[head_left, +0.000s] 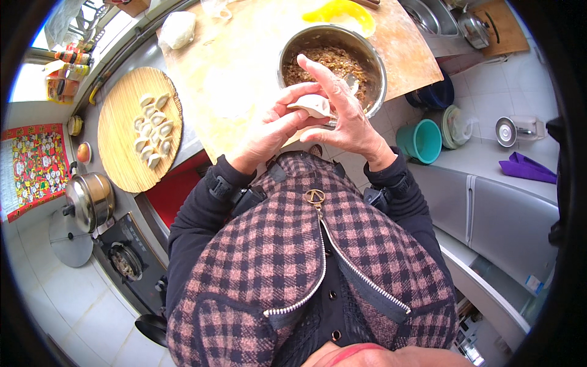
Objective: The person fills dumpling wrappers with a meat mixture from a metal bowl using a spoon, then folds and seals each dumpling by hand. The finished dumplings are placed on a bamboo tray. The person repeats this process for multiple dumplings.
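A folded dumpling (312, 105) of pale dough lies between the thumb and fingers of my left hand (270, 130). My right hand (351, 119) is at the dumpling's right end, its thumb and index finger spread wide; whether its other fingers touch the dough is hard to tell. Just beyond the hands stands a steel pot (379, 69) of minced filling (328, 64), partly hidden by my right hand. In the filling rests a spoon (352, 82). To the left, several shaped dumplings (155, 126) sit on a round slatted board (114, 137).
Under the pot is a floury wooden board (220, 87), with a bagged lump of dough (178, 30) at its far left and a yellow dish (341, 13) behind. A lidded steel pot (89, 202) and a gas stove (133, 257) are at left; a teal bucket (419, 140) stands right.
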The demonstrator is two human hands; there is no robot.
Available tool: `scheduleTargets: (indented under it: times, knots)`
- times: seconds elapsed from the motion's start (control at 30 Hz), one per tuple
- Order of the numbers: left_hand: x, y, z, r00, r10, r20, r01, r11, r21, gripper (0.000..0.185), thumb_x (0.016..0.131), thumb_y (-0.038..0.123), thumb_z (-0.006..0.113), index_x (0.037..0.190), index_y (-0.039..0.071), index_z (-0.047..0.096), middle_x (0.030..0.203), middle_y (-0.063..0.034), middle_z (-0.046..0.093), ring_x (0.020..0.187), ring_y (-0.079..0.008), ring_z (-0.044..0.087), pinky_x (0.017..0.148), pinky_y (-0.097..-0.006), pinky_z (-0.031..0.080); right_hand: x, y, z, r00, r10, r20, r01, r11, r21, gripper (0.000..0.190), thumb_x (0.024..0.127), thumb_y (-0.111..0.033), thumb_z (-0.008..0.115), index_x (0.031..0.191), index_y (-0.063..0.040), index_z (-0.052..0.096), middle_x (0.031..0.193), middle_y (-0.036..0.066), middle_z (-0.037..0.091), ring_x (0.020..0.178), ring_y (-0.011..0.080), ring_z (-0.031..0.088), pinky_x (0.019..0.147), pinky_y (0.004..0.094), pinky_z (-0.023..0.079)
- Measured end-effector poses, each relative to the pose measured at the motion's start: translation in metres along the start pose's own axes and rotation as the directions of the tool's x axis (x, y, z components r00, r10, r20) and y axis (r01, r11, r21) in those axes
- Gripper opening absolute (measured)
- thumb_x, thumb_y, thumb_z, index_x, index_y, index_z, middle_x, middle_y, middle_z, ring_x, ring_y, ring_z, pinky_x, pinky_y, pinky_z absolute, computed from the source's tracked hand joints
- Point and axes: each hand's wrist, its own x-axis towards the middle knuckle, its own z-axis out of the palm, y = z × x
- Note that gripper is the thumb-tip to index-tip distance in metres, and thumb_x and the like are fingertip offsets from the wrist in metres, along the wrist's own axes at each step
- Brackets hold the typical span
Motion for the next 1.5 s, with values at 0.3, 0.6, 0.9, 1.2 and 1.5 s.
scheduleTargets:
  times: [0.3,0.6,0.9,1.2,1.5]
  knots:
    - [0.0,-0.003,-0.012,0.997,0.042,0.065,-0.027,0.974,-0.223,0.055,0.104,0.025,0.049,0.151,0.004,0.03,0.144,-0.0155,0.047,0.135,-0.0252,0.047,0.117,-0.0414,0.035,0.005,0.01,-0.001,0.991,0.065,0.12,-0.062,0.998,-0.028,0.071,0.098,-0.059,0.047,0.143,-0.004,0.049,0.15,0.019,0.045,0.139,0.0351,0.042,0.112,0.0454,0.036]
    - [-0.014,0.0,-0.013,0.997,0.072,-0.003,-0.065,0.871,-0.488,0.073,0.103,0.049,0.044,0.156,0.005,0.019,0.159,-0.0188,0.026,0.148,-0.03,0.026,0.124,-0.045,0.021,0.018,0.005,0.028,0.987,0.117,0.107,-0.075,0.94,-0.333,0.052,0.107,-0.038,0.037,0.137,0.002,0.053,0.141,0.017,0.055,0.132,0.0326,0.051,0.113,0.0407,0.034]
    - [-0.042,-0.012,-0.043,0.96,0.246,-0.132,-0.278,0.797,-0.536,0.07,0.103,0.044,0.047,0.153,0.002,0.024,0.155,-0.02,0.032,0.144,-0.0312,0.031,0.122,-0.0471,0.023,0.026,0.006,0.075,0.97,-0.055,0.236,0.172,0.841,-0.513,0.033,0.101,-0.02,0.051,0.127,-0.003,0.062,0.143,0.01,0.055,0.131,0.0285,0.05,0.107,0.0422,0.034]
    - [-0.151,-0.016,-0.147,0.426,0.453,-0.783,-0.268,0.89,0.37,0.022,0.099,0.012,0.055,0.119,0.002,0.06,0.108,-0.0053,0.063,0.099,-0.0142,0.06,0.092,-0.0305,0.048,0.023,-0.014,0.097,0.872,0.134,0.471,0.102,0.891,-0.443,0.045,0.099,-0.022,0.058,0.14,-0.004,0.052,0.151,0.014,0.044,0.13,0.0341,0.05,0.108,0.0437,0.04]
    - [-0.287,-0.003,-0.31,-0.09,0.641,-0.762,0.163,0.764,0.624,0.013,0.087,0.002,0.062,0.099,-0.003,0.063,0.083,-0.0056,0.069,0.074,-0.0125,0.064,0.075,-0.0271,0.052,0.01,-0.014,0.041,0.915,0.213,0.343,0.001,0.848,-0.53,0.034,0.095,-0.012,0.062,0.127,-0.001,0.062,0.144,0.015,0.052,0.126,0.0319,0.055,0.107,0.0409,0.043]
